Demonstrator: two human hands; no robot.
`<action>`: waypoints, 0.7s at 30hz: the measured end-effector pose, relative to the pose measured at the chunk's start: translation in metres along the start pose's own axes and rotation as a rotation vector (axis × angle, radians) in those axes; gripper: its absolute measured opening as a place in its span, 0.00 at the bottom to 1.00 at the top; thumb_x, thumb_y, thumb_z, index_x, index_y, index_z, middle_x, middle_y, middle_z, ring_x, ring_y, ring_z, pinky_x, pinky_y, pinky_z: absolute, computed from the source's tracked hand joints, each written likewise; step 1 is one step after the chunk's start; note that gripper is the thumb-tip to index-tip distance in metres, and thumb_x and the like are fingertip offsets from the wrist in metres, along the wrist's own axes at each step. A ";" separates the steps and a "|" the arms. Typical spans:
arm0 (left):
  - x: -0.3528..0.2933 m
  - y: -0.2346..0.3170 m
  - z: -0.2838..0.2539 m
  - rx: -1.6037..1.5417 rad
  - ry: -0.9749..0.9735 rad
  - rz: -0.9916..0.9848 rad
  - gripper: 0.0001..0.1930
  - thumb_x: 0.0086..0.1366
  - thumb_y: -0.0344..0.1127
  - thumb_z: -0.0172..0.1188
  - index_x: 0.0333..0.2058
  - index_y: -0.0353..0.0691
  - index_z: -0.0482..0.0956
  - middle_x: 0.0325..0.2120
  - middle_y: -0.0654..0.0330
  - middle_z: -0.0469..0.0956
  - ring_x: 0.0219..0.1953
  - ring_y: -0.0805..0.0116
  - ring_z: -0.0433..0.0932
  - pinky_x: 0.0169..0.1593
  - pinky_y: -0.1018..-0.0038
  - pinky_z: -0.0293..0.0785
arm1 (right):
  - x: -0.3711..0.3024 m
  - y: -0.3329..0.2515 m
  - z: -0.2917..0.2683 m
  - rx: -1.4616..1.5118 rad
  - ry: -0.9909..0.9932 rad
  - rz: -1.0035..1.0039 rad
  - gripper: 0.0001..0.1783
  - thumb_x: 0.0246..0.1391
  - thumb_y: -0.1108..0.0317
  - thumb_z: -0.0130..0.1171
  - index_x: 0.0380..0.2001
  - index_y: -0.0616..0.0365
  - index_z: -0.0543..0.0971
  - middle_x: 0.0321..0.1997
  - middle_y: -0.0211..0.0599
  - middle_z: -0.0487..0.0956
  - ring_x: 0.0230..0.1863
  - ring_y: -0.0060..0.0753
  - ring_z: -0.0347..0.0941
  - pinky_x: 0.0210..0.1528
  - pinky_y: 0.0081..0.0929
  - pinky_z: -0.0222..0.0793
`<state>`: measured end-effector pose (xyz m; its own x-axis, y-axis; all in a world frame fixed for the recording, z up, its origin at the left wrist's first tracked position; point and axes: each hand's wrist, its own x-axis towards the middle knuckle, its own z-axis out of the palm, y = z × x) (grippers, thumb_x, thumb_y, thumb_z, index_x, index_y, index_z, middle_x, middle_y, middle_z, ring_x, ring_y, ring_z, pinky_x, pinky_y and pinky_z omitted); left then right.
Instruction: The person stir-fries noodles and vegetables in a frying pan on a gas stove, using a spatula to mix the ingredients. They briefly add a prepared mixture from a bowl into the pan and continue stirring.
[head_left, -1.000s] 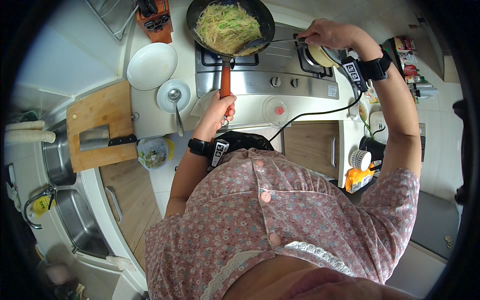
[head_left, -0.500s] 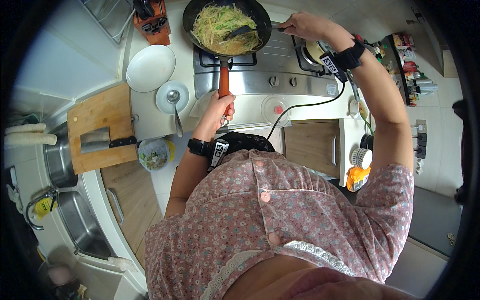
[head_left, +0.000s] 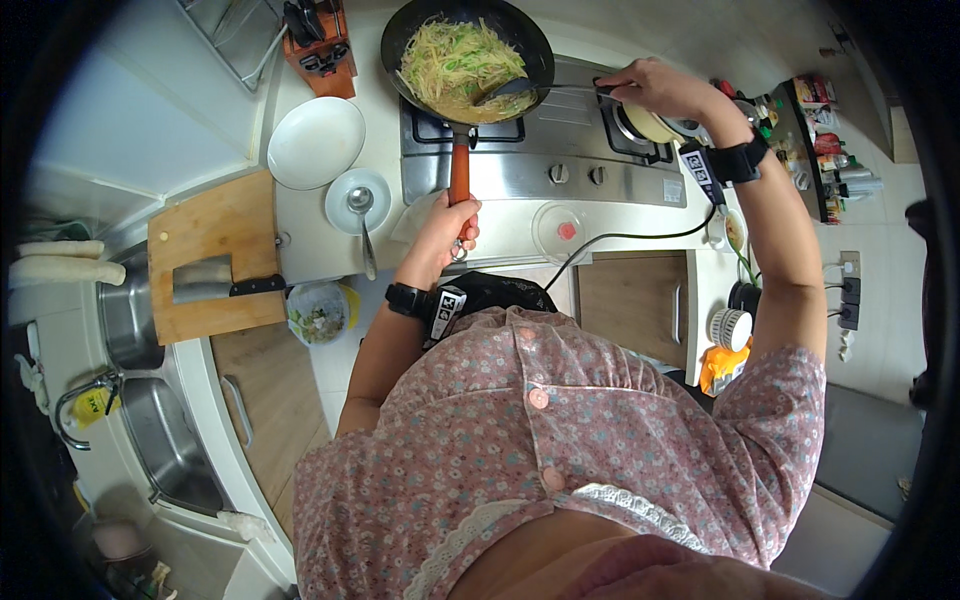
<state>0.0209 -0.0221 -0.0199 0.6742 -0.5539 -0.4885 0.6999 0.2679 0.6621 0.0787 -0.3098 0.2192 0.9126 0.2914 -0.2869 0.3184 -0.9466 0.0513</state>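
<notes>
My left hand [head_left: 447, 228] is closed round the red-brown handle of a dark wok [head_left: 543, 62] on the stove's left burner. Pale shredded vegetables with green strips [head_left: 458, 62] lie heaped in the wok, with some liquid at the near side. In my right hand [head_left: 655, 85] is the handle of a black spatula [head_left: 510, 90]. Its blade dips into the near right part of the food. A small round pale yellow pot [head_left: 650, 122] stands on the right burner, partly hidden beneath my right hand and wrist.
Left of the stove are a white plate [head_left: 316, 143], a bowl [head_left: 345, 205] with a metal spoon, and a knife block [head_left: 322, 50]. A cleaver [head_left: 210, 280] lies on the wooden board [head_left: 215, 215] by the sink. A clear lid [head_left: 572, 233] sits before the stove. A cable [head_left: 640, 235] hangs from my right wrist.
The spatula has shifted toward the near right side of the wok, and my right hand has drawn back rightward. The whole view has shifted slightly. My left hand keeps its grip.
</notes>
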 end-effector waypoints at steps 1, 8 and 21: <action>0.000 -0.001 0.000 -0.001 0.006 -0.003 0.09 0.61 0.31 0.56 0.37 0.41 0.64 0.20 0.65 0.66 0.15 0.79 0.64 0.12 0.82 0.55 | -0.002 0.004 -0.003 0.037 -0.001 0.027 0.15 0.59 0.63 0.53 0.47 0.50 0.81 0.39 0.48 0.81 0.41 0.51 0.76 0.46 0.37 0.71; -0.002 0.000 0.003 0.007 0.008 0.012 0.09 0.61 0.31 0.55 0.36 0.41 0.64 0.20 0.65 0.67 0.15 0.79 0.64 0.13 0.82 0.56 | 0.019 0.003 0.007 0.015 0.084 0.032 0.15 0.59 0.64 0.53 0.47 0.53 0.80 0.38 0.47 0.81 0.40 0.49 0.77 0.46 0.38 0.71; -0.002 0.002 0.003 0.004 0.008 0.003 0.09 0.61 0.31 0.55 0.36 0.41 0.64 0.20 0.65 0.66 0.15 0.80 0.63 0.12 0.83 0.54 | 0.002 -0.008 0.024 0.043 -0.026 0.086 0.16 0.59 0.64 0.52 0.48 0.54 0.79 0.43 0.50 0.80 0.43 0.53 0.76 0.48 0.39 0.71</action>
<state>0.0198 -0.0229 -0.0158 0.6780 -0.5470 -0.4911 0.6970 0.2662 0.6658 0.0723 -0.3050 0.1953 0.9287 0.2060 -0.3083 0.2278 -0.9730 0.0362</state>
